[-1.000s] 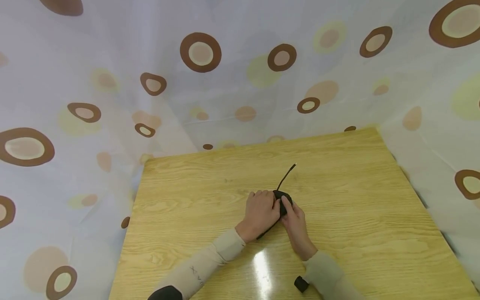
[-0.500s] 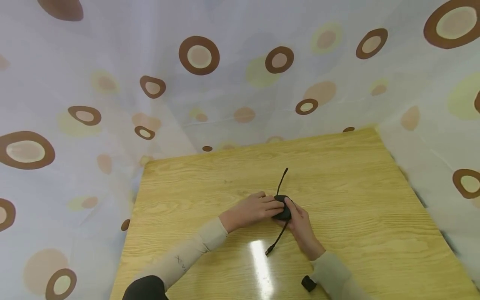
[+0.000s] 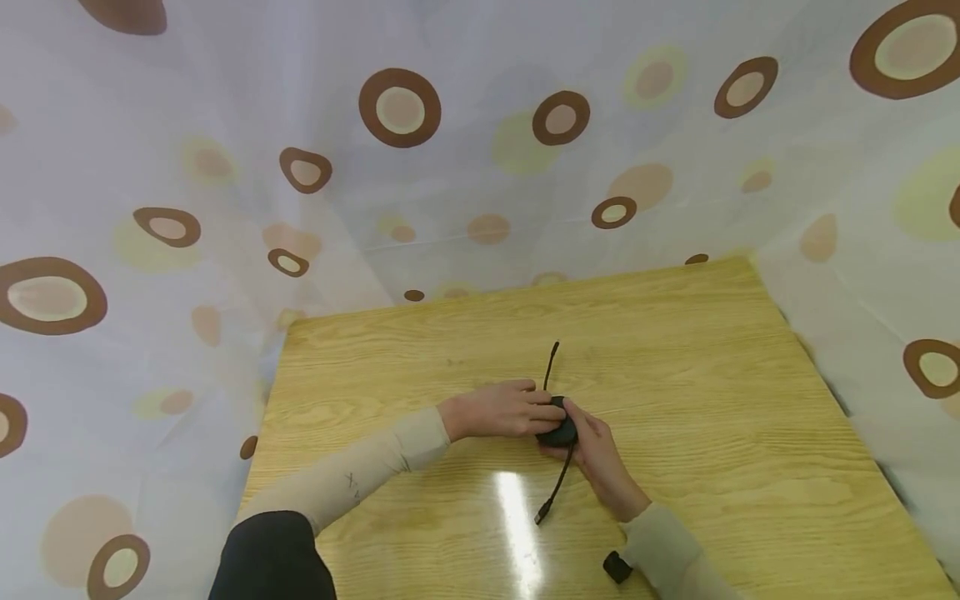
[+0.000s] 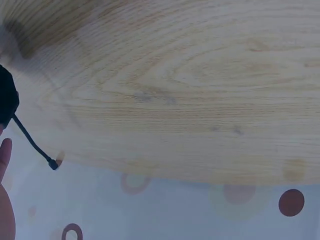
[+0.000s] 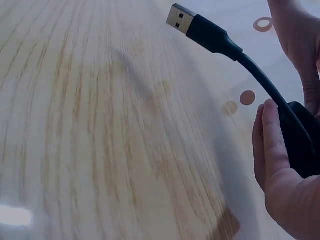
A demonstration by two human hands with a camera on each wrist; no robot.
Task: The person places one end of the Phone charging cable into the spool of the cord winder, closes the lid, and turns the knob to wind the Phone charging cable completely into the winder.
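A USB cable with a rounded black case (image 3: 557,429) is held between both hands over the wooden table. My left hand (image 3: 498,410) comes in from the left, its fingers bent over the top of the case. On the other side my right hand (image 3: 600,458) grips the case, thumb on top and fingers beneath. One cord ends in a USB-A plug (image 5: 181,20), which hangs towards me. A shorter-looking cord with a slim connector (image 3: 553,348) points to the far side; the left wrist view shows this cord (image 4: 34,142) too.
The wood-grain table (image 3: 375,358) is enclosed by a white curtain (image 3: 450,183) with brown and yellow rings. A black device (image 3: 617,567) sits at the right sleeve's cuff, and a dark shape (image 3: 273,554) covers part of the left sleeve.
My left hand has shifted left and turned so its fingers lie across the case. The case has moved slightly nearer and left, and the USB-A plug end has swung out into view below.
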